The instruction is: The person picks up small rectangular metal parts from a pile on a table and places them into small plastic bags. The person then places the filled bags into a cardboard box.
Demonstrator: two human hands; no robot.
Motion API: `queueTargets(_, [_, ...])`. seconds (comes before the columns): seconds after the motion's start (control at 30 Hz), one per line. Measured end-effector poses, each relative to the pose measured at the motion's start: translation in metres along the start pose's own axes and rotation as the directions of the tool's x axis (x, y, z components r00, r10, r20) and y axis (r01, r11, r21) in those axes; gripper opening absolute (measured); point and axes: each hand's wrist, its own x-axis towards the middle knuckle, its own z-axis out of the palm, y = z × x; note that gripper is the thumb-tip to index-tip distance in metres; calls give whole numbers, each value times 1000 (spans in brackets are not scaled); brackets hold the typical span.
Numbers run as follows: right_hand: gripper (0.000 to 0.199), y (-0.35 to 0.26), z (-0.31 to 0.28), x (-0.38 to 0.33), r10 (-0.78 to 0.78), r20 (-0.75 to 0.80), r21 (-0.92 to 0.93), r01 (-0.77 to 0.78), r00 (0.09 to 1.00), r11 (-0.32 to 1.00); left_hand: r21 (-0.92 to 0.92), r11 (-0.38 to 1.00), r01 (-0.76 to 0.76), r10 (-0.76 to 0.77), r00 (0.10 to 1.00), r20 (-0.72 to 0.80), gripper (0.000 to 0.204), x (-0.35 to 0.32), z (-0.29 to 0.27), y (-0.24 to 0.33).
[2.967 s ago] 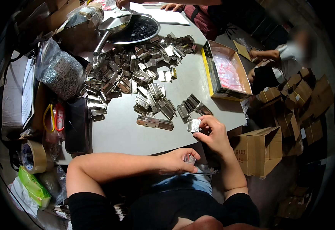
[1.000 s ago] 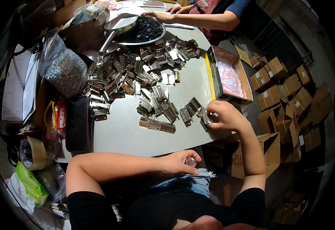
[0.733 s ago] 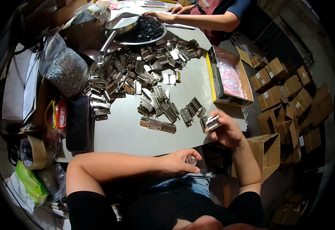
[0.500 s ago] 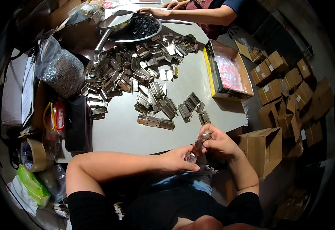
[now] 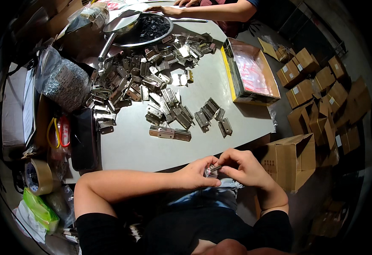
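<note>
The right hand [image 5: 245, 168], which a second ago reaches out over the table edge to the loose metal hinges [image 5: 213, 117], is now drawn back above the lap, carrying one small hinge [image 5: 212, 169]. It meets the left hand [image 5: 198, 174] there, and both hands pinch that piece between their fingertips just below the table [image 5: 126, 144].

Bare table [image 5: 130, 146] near edge; hinge pile [image 5: 152, 80] blocks beyond.

Yellow-rimmed tray box [image 5: 254, 70] right, brown cartons [image 5: 318, 89] beyond
</note>
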Motion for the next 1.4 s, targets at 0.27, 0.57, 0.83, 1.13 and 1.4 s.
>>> queueTargets(0.27, [13,8,4,3,-62,63,66,58,996,996,87,988,-129,130,991,-13,54,3,-2,-2])
queueTargets(0.57, [40,59,-54,58,-338,-22,-546,272,941,792,16,1000,-16,15,998,57,54,2,-1,2])
queueTargets(0.83, [23,77,-67,44,-15,-373,59,40,928,997,-10,1000,3,-3,998,61,55,3,-2,0])
queueTargets(1.13, [12,52,2,56,-120,-759,-251,-118,640,961,14,999,43,-43,999,29,55,2,-3,0])
queueTargets(1.4, [22,73,12,61,-195,-758,-428,-249,622,869,10,1000,27,-27,1000,6,53,2,-1,-1])
